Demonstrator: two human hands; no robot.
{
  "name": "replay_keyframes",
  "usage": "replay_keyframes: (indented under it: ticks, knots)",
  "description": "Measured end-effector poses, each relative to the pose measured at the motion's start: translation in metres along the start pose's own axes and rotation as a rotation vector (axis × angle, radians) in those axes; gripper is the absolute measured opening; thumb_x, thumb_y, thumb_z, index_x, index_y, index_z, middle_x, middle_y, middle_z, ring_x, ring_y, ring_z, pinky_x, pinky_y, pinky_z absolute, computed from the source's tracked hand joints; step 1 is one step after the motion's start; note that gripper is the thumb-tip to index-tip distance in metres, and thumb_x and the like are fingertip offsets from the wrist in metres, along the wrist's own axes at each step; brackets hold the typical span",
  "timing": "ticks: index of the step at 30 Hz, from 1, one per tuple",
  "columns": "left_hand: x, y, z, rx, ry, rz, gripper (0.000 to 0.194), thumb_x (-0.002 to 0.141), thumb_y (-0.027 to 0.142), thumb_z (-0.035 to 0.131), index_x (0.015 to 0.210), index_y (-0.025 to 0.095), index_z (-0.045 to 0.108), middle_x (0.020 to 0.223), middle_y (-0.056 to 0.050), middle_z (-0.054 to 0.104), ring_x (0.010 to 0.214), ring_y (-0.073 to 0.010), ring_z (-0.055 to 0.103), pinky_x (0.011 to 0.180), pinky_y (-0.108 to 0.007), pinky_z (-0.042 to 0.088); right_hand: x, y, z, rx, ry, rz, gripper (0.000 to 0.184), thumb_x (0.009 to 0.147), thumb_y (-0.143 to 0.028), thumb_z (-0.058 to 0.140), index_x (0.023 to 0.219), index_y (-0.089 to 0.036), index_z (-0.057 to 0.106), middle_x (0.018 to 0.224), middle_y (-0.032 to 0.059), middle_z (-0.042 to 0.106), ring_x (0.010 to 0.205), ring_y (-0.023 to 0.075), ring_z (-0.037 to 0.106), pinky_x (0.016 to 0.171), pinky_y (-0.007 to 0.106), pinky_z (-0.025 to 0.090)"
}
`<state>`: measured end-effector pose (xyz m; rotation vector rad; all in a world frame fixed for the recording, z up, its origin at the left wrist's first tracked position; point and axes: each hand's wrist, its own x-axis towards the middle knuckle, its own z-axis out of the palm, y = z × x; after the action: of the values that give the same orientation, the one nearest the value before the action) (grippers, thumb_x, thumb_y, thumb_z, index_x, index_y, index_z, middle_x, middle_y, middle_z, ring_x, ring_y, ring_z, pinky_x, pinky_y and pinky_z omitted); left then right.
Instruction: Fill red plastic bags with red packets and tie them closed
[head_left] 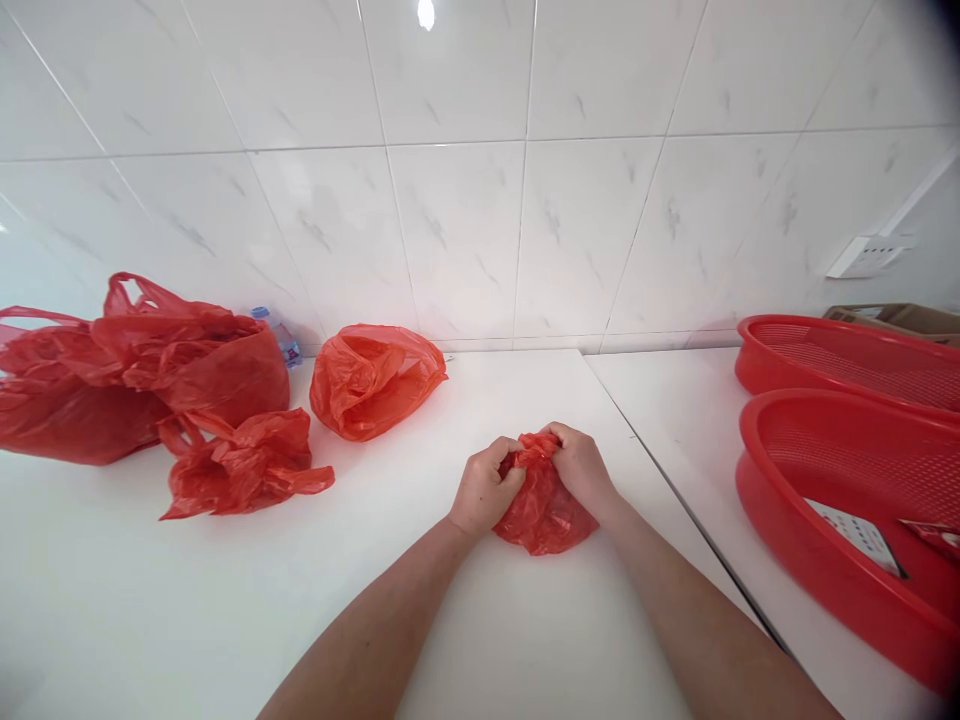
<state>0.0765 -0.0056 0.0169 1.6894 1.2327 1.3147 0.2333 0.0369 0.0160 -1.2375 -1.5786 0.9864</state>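
One bag point(538, 515) is pinched at the top by left hand point(486, 488) and right hand point(581, 468), its bulk lying between the wrists.

From my remote station I make out thin, crinkled plastic in the gathered bag point(544, 520), glossy wall tiles point(457, 230), a smooth tabletop point(187, 600), rigid, shiny plastic baskets point(769, 515) and matt cardboard in the box point(896, 318).

I see both bare forearms point(375, 630) extended forward, converging | left hand point(484, 487): curled, thumb side inward, pinching | right hand point(577, 467): bent inward, pinching too | hands: near each other, apart, roughly level
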Motion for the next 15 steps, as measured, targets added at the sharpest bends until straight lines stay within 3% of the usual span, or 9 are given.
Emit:
replay_keyframes:
  ticks: [8, 15]
  knots:
    - [0.002, -0.004, -0.007, 0.25, -0.123, 0.119, 0.03, 0.072, 0.008, 0.043, 0.087, 0.025, 0.062, 0.081, 0.001, 0.063, 0.072, -0.0153, 0.053, 0.069, -0.026, 0.039, 0.005, -0.004, -0.004, 0.366, -0.155, 0.116, 0.026, 0.064, -0.014, 0.052, 0.085, -0.023, 0.065, 0.084, 0.0012, 0.066, 0.075, 0.0175, 0.059, 0.066, 0.031, 0.047]
    - [0.004, -0.009, -0.012, 0.286, -0.094, 0.124, 0.029, 0.071, 0.006, 0.044, 0.085, 0.025, 0.061, 0.078, 0.001, 0.062, 0.07, -0.0153, 0.052, 0.067, -0.026, 0.039, 0.007, 0.003, -0.013, 0.647, -0.275, 0.254, 0.034, 0.062, -0.011, 0.057, 0.094, -0.021, 0.064, 0.092, 0.0037, 0.067, 0.078, 0.0184, 0.061, 0.072, 0.033, 0.048]
